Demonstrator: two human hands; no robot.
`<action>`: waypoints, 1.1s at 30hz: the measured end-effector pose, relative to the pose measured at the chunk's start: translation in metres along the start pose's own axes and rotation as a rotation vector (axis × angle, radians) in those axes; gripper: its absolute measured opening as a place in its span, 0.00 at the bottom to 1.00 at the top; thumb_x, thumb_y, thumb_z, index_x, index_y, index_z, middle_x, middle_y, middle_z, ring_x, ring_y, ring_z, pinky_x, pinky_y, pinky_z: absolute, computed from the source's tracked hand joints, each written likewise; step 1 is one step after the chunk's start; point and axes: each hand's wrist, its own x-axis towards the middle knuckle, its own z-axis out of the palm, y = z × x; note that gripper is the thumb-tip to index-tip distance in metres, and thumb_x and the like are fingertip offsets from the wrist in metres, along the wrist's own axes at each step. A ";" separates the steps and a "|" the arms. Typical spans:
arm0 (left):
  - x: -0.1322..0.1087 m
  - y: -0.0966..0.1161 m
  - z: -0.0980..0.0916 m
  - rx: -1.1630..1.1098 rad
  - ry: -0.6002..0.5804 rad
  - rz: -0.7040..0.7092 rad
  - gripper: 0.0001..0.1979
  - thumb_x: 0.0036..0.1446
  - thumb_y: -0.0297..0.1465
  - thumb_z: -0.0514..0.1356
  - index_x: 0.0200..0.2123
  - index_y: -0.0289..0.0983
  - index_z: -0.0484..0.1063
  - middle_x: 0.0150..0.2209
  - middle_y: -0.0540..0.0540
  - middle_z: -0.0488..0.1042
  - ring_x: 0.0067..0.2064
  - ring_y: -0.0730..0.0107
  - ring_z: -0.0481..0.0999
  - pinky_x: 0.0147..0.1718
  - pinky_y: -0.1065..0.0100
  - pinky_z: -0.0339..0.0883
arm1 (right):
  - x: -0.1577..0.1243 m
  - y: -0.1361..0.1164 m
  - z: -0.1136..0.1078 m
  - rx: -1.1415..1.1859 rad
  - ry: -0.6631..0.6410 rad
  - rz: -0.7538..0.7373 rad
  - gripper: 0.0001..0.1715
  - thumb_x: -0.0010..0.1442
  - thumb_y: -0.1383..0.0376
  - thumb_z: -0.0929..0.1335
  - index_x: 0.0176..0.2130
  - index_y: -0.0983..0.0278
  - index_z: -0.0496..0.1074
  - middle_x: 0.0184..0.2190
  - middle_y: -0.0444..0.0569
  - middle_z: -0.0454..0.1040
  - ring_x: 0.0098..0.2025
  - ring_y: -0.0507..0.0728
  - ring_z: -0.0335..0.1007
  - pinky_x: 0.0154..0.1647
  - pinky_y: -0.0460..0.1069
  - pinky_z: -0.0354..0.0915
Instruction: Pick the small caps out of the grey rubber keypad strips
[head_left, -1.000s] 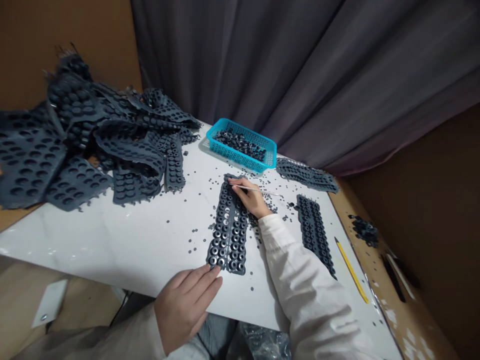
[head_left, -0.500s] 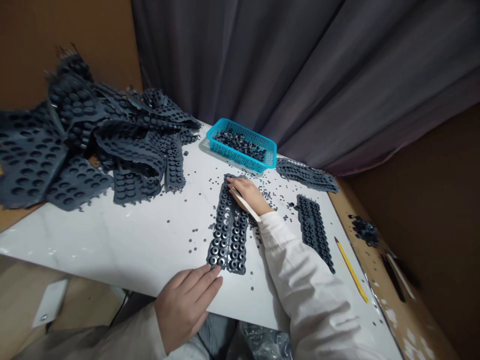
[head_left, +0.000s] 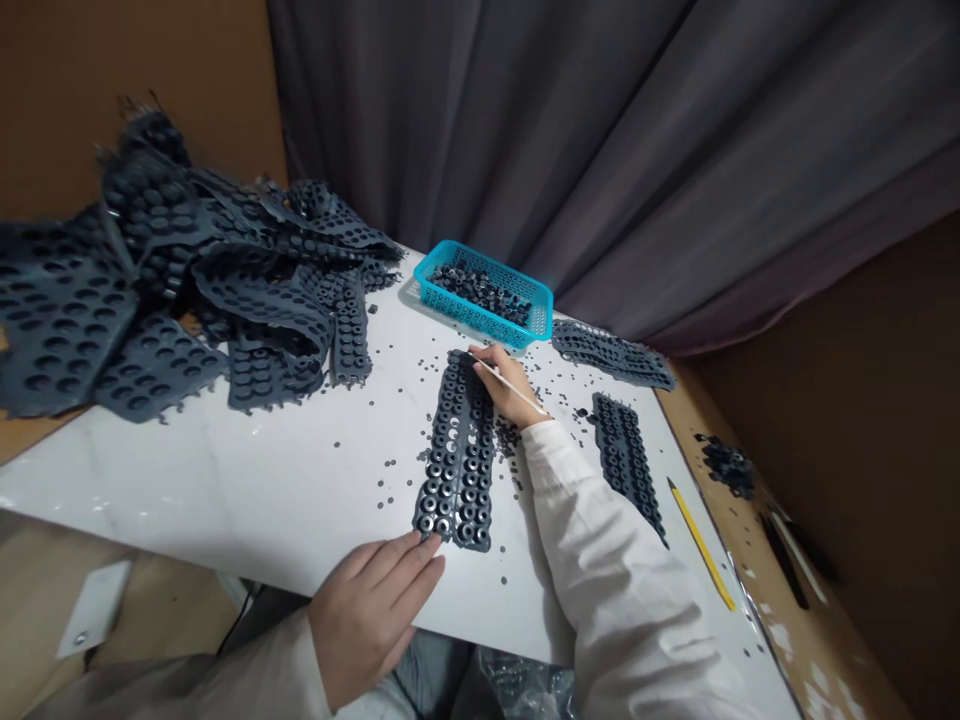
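In front of me a dark rubber sheet (head_left: pixel 462 460) with rows of ring-shaped parts lies on the white tabletop. My left hand (head_left: pixel 379 600) rests palm down, fingers stretched out and fingertips at the sheet's near left corner. My right hand (head_left: pixel 510 388) is closed on a slim white stick-like tool (head_left: pixel 511 384), over the sheet's far right edge. The tool's working tip is too small to make out. Several holes show pale in the sheet's middle. Small dark discs (head_left: pixel 510 440) lie scattered beside it.
A blue basket (head_left: pixel 480 318) of small dark parts stands behind the sheet. Dark perforated sheets (head_left: pixel 157 270) are heaped at left. Another sheet (head_left: pixel 628 460) and a yellow pencil-like tool (head_left: pixel 701 545) lie at right, near a small dark pile (head_left: pixel 727 465).
My right hand has shifted slightly right, from over the sheet toward its far right edge, and the white tool has turned to show a thinner side. My left hand has stayed put.
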 end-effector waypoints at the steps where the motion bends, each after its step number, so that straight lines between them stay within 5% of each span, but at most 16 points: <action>1: 0.000 0.000 0.000 0.005 -0.004 0.001 0.19 0.55 0.26 0.54 0.50 0.38 0.72 0.51 0.49 0.78 0.51 0.66 0.73 0.51 0.64 0.61 | -0.003 -0.001 0.000 0.025 -0.009 -0.004 0.13 0.67 0.55 0.60 0.44 0.60 0.66 0.53 0.56 0.75 0.55 0.62 0.72 0.54 0.60 0.67; 18: 0.003 0.000 -0.001 0.000 0.005 0.004 0.18 0.55 0.26 0.54 0.49 0.38 0.72 0.51 0.50 0.78 0.50 0.67 0.74 0.49 0.64 0.61 | 0.001 0.009 0.001 -0.048 -0.102 -0.092 0.11 0.65 0.60 0.63 0.41 0.60 0.73 0.49 0.55 0.77 0.50 0.62 0.74 0.54 0.59 0.67; 33: 0.000 0.000 0.001 0.012 0.006 0.014 0.19 0.54 0.26 0.55 0.49 0.37 0.72 0.51 0.50 0.78 0.51 0.67 0.73 0.50 0.64 0.61 | 0.000 0.012 -0.007 0.023 0.100 0.023 0.15 0.66 0.53 0.61 0.43 0.60 0.68 0.53 0.56 0.75 0.54 0.64 0.73 0.52 0.60 0.68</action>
